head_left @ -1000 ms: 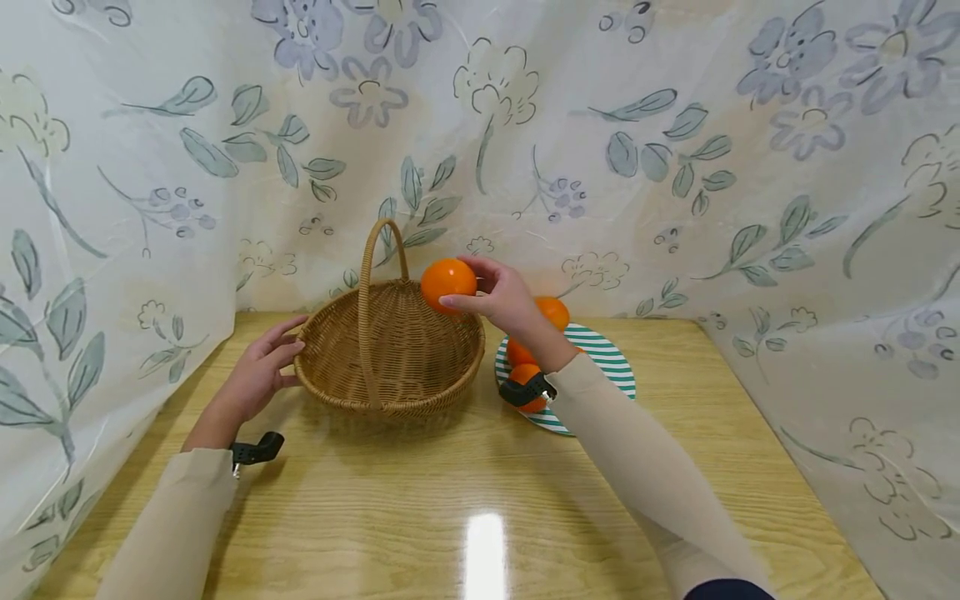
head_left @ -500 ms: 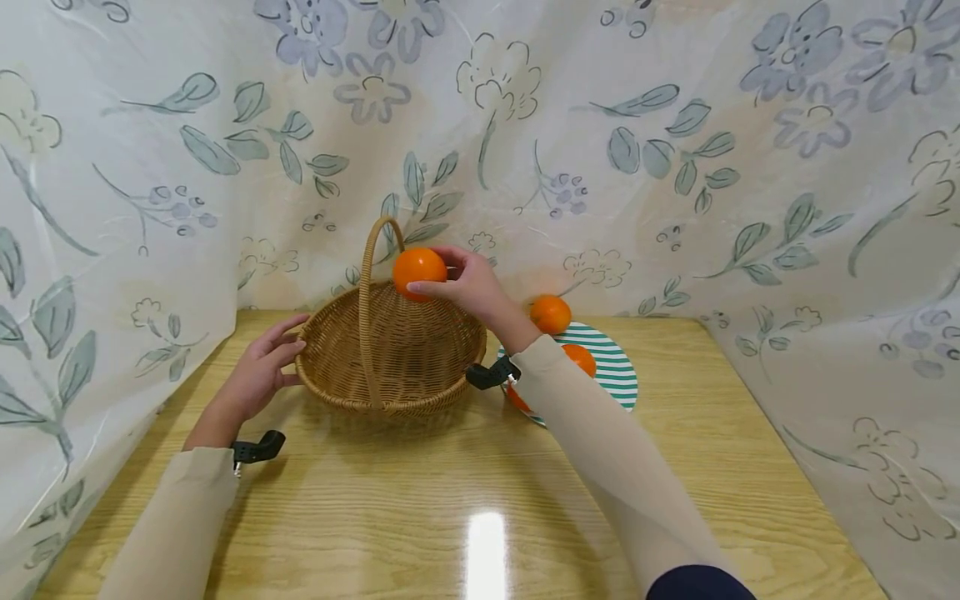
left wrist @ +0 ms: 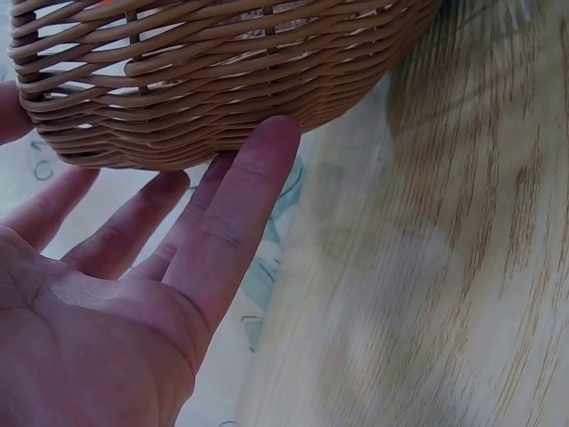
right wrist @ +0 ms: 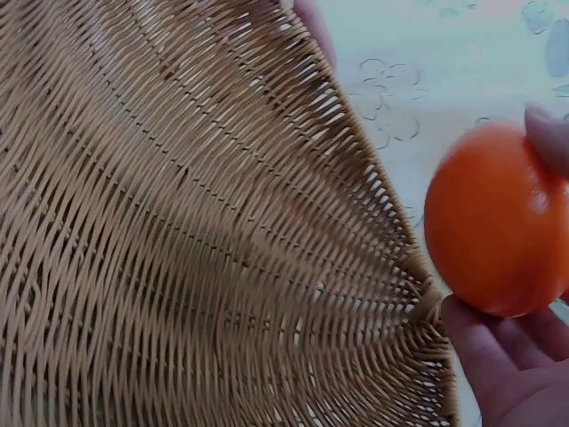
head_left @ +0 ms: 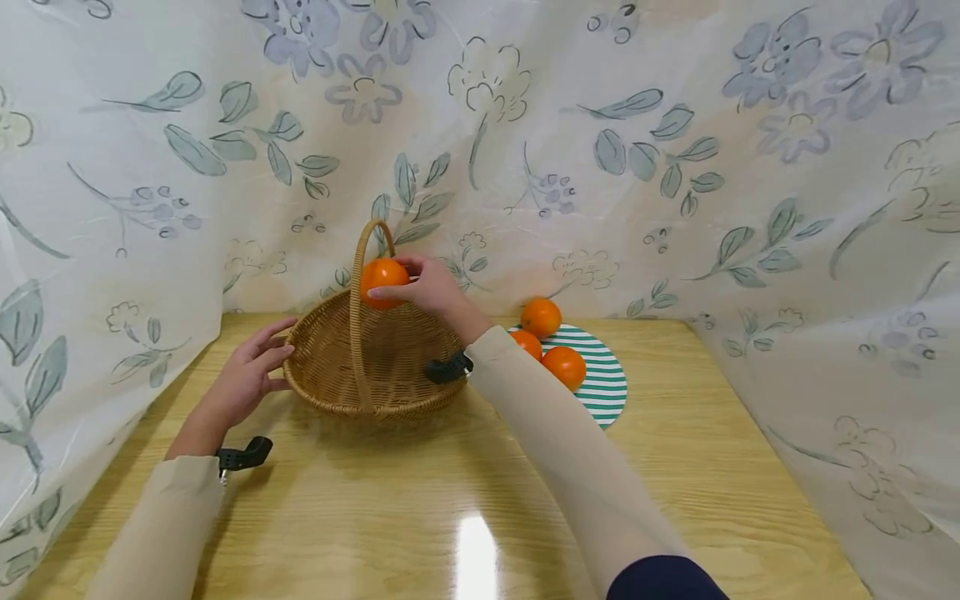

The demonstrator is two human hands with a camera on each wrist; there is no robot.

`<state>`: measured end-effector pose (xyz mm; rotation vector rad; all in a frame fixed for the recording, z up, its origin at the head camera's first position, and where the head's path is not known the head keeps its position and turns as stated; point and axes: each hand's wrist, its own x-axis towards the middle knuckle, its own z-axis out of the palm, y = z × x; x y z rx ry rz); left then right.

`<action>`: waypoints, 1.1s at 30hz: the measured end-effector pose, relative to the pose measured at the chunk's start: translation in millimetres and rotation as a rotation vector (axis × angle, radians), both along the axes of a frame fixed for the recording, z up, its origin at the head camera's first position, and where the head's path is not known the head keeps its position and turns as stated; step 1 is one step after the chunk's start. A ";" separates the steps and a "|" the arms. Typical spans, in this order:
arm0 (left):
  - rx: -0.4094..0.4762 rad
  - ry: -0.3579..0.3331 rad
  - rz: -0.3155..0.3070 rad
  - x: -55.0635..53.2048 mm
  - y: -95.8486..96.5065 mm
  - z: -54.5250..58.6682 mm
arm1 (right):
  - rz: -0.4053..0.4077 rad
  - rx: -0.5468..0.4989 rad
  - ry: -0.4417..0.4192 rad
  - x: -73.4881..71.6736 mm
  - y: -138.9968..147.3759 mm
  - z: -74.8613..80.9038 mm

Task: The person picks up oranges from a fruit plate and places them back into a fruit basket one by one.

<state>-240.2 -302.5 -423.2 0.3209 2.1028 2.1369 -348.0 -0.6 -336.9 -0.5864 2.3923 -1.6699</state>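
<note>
A brown wicker basket [head_left: 322, 354] with a tall arched handle stands on the left of the table. My right hand [head_left: 438, 292] grips a shiny orange [head_left: 384, 283] between thumb and fingers, above the basket's back part and just beside the handle. From the right wrist, the orange [right wrist: 493, 222] appears close to the woven rim, the thumb on one side and fingers on the other. At the basket's left side is my left hand [head_left: 236, 387]. In the left wrist view its extended fingers [left wrist: 240, 205] touch the wicker side [left wrist: 178, 98].
To the right, a green-and-white striped plate [head_left: 606, 379] bears oranges [head_left: 564, 367], one partly behind the right sleeve. Another orange [head_left: 542, 317] is at the plate's back edge. A flowered cloth [head_left: 495, 167] hangs behind and at both sides of the wooden table [head_left: 360, 517].
My right hand has carried the orange leftward from the basket's right side to beside the handle. The oranges on the plate show more from behind the arm. My left hand stays at the basket.
</note>
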 end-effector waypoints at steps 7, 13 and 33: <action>0.002 0.006 -0.012 -0.9 -2.5 0.1 | -0.002 0.111 -0.048 -1.2 -20.8 -9.0; -0.051 0.003 0.014 -4.8 1.3 -0.8 | 0.048 0.191 -0.063 -5.0 -30.4 -18.1; -0.035 0.002 0.022 -13.4 2.2 -3.0 | 0.076 0.634 -0.056 -13.0 -58.7 -39.9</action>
